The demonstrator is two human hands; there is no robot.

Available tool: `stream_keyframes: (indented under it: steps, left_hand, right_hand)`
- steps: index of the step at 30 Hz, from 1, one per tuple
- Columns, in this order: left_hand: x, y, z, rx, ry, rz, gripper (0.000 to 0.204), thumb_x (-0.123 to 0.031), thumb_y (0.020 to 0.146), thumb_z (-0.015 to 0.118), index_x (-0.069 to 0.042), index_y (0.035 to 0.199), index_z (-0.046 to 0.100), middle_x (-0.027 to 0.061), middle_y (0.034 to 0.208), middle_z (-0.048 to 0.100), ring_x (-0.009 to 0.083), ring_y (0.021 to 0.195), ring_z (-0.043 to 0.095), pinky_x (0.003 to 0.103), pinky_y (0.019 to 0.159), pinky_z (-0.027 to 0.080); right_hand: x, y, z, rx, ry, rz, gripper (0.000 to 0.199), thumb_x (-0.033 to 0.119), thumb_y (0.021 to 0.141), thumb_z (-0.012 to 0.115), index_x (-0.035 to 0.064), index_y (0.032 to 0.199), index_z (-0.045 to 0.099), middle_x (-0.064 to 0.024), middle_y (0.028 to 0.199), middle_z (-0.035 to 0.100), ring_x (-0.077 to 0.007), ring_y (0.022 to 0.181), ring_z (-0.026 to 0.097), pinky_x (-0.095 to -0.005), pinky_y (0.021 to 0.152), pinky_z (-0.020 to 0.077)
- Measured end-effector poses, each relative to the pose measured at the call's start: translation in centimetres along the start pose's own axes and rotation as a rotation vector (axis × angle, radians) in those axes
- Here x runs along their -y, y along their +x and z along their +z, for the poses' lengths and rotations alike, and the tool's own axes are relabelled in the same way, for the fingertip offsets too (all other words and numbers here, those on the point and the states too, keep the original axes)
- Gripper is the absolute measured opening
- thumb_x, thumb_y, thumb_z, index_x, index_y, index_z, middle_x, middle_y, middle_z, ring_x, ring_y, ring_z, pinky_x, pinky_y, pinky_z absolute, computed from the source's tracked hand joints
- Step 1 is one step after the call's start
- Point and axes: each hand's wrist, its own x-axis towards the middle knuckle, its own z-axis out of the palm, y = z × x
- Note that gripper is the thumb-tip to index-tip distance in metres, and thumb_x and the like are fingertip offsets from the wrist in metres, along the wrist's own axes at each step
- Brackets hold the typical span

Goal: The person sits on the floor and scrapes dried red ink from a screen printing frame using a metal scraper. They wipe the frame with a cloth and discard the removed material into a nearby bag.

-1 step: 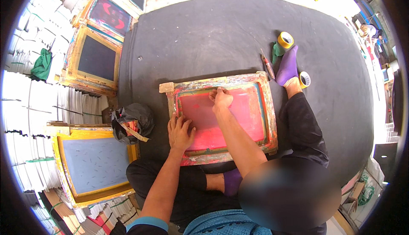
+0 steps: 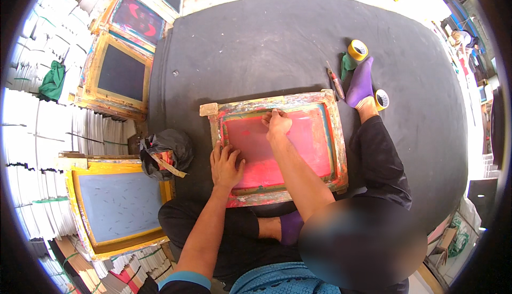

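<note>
Here, item by item, is what I log from the head view. One printing frame [image 2: 277, 144], wooden, paint-stained, with a pink-red mesh, lies flat on a dark round mat [image 2: 277, 43] in front of the seated person, between the legs. My left hand [image 2: 226, 165] lies palm-down on the frame's left part, fingers spread flat and gripping nothing, with the fingertips on the mesh by the left rail. My right hand [image 2: 278, 124] rests near the frame's top rail, fingers curled in against the mesh; I cannot tell whether they pinch anything. One foot in a purple sock [image 2: 360, 82] sits just beyond the frame's upper right corner, touching a roll of yellow tape [image 2: 381, 100]; a second yellow roll [image 2: 358, 49] lies a little farther off, beside a green cloth [image 2: 347, 64]. One slim red-handled tool [image 2: 336, 83] lies between the frame's corner and that foot. One crumpled black bag [image 2: 165, 152] sits left of the frame at the mat's edge. Two more frames: a blue-mesh one [image 2: 120, 203] at lower left, a dark-mesh one [image 2: 121, 72] at upper left. White stacked sheets [image 2: 32, 128] fill the far left.
</note>
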Motion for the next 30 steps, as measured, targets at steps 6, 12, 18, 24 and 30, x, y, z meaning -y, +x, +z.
stream_keyframes:
  steps: [6,12,18,24,30]
  left_hand:
    - [0.0,0.9,0.1,-0.007,0.004,0.006,0.035,-0.028,0.084,0.076,-0.013,0.116,0.074,0.0103,0.133,0.061,0.0415,0.145,0.039,0.058,0.118,0.031]
    - [0.1,0.9,0.0,-0.008,0.003,0.001,0.036,-0.028,0.083,0.077,-0.012,0.115,0.074,0.0104,0.131,0.061,0.0417,0.144,0.039,0.058,0.117,0.032]
    - [-0.2,1.1,0.0,-0.012,-0.013,0.004,0.037,-0.029,0.082,0.077,-0.013,0.115,0.074,0.0101,0.132,0.061,0.0414,0.144,0.039,0.058,0.117,0.032]
    - [0.2,0.7,-0.2,-0.006,0.007,-0.004,0.036,-0.029,0.083,0.077,-0.012,0.115,0.074,0.0096,0.131,0.061,0.0404,0.145,0.038,0.058,0.117,0.032]
    - [0.2,0.7,-0.2,0.003,0.015,-0.009,0.037,-0.030,0.084,0.076,-0.012,0.116,0.073,0.0095,0.132,0.061,0.0402,0.145,0.038,0.058,0.117,0.031]
  right_hand:
    - [0.1,1.5,0.4,0.028,-0.097,-0.034,0.013,0.007,0.104,0.055,-0.0039,0.111,0.057,-0.0138,0.087,0.069,-0.0216,0.062,0.068,-0.0331,0.054,0.0603]
    - [-0.8,2.2,0.6,-0.008,-0.346,-0.228,0.023,0.011,0.094,0.052,-0.0070,0.089,0.067,-0.0160,0.067,0.067,-0.0250,0.052,0.068,-0.0376,0.049,0.0554]
    - [-2.9,4.6,-0.6,-0.023,-0.540,-0.457,0.024,0.014,0.095,0.054,-0.0064,0.093,0.067,-0.0186,0.066,0.069,-0.0263,0.053,0.070,-0.0394,0.049,0.0549]
    - [-3.9,4.2,-1.4,0.080,-0.391,-0.389,0.025,0.016,0.100,0.058,-0.0072,0.109,0.064,-0.0174,0.067,0.069,-0.0253,0.055,0.071,-0.0389,0.050,0.0556]
    - [-3.3,2.1,0.4,-0.019,-0.200,-0.269,0.029,0.012,0.100,0.060,-0.0107,0.119,0.061,-0.0164,0.074,0.070,-0.0229,0.054,0.069,-0.0362,0.048,0.0559]
